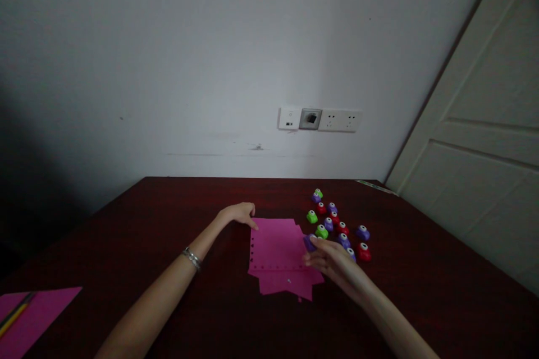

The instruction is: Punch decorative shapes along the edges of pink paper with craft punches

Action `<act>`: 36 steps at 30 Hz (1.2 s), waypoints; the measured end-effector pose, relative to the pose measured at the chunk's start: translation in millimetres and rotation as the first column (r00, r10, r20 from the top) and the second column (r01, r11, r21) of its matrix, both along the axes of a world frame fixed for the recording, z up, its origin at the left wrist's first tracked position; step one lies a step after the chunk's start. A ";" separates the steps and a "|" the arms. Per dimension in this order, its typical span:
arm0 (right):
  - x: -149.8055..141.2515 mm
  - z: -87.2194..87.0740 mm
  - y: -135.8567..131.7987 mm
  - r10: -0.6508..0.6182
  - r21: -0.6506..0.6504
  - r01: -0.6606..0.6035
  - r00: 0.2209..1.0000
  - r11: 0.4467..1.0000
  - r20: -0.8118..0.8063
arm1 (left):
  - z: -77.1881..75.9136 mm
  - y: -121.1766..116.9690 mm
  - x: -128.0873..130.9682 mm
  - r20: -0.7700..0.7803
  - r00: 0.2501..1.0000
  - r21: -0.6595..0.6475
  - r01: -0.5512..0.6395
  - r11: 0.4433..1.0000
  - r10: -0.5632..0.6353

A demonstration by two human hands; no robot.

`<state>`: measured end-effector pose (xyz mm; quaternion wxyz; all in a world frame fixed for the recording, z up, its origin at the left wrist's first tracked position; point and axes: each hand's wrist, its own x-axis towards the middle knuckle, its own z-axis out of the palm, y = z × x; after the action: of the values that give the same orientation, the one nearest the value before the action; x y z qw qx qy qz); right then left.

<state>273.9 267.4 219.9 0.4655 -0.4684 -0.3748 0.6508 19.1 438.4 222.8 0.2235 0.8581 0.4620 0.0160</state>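
Note:
A pink sheet of paper (273, 244) lies over other pink sheets (286, 283), with small punched shapes along its left and lower edges. My left hand (240, 213) rests at the sheet's upper left corner, its thumb touching the paper and its fingers apart from the thumb. At the right edge of the sheet, my right hand (330, 258) grips a small purple craft punch (309, 243) between thumb and fingers. Beyond that hand stand several more craft punches in purple, red (364, 252) and green (311, 216), each with a round white top.
At the lower left, another pink sheet (50, 311) carries a yellow pencil (14, 317) and a dark one beside it. The dark red table (189, 196) meets a wall with sockets (337, 120). A white door (484, 123) stands at the right. Tiny paper bits lie near the sheets.

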 end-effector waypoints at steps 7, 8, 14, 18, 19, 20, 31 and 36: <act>1.6 -4.0 0.8 0.036 -0.032 -0.035 0.999 0.999 0.017 | -6.6 8.5 -4.7 0.112 0.992 -0.084 0.063 0.994 -0.053; 1.6 -4.6 0.7 0.042 -0.021 -0.042 0.999 0.999 0.013 | -6.7 8.9 -5.3 0.148 0.987 -0.103 0.081 0.991 -0.066; 0.9 -6.8 0.5 0.056 0.014 -0.057 0.998 0.998 0.020 | -4.0 4.6 -4.1 0.257 0.966 -0.318 0.102 0.943 -0.017; 0.9 -11.3 2.8 0.062 0.007 -0.062 0.998 0.998 0.032 | -5.4 3.5 -1.3 0.270 0.963 -0.400 0.110 0.910 0.002; 1.3 -12.5 3.6 0.064 0.009 -0.064 0.997 0.998 0.036 | -5.8 4.0 -1.3 0.282 0.959 -0.412 0.111 0.904 0.011; 2.1 -13.1 4.3 0.066 0.013 -0.066 0.997 0.998 0.043 | -5.6 4.6 -1.7 0.294 0.956 -0.422 0.109 0.900 0.022; 27.4 10.8 7.0 0.002 0.105 -0.011 0.997 0.994 0.081 | 49.3 -8.4 -27.7 0.458 0.881 -0.350 0.056 0.935 0.119; 25.3 6.3 7.1 0.021 0.106 -0.033 0.994 0.994 0.104 | 69.8 -15.2 -37.5 0.502 0.853 -0.328 0.035 0.944 0.143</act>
<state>299.2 274.5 226.2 0.4614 -0.4703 -0.4390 0.6109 -18.4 423.3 292.6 0.4774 0.7594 0.4050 0.1769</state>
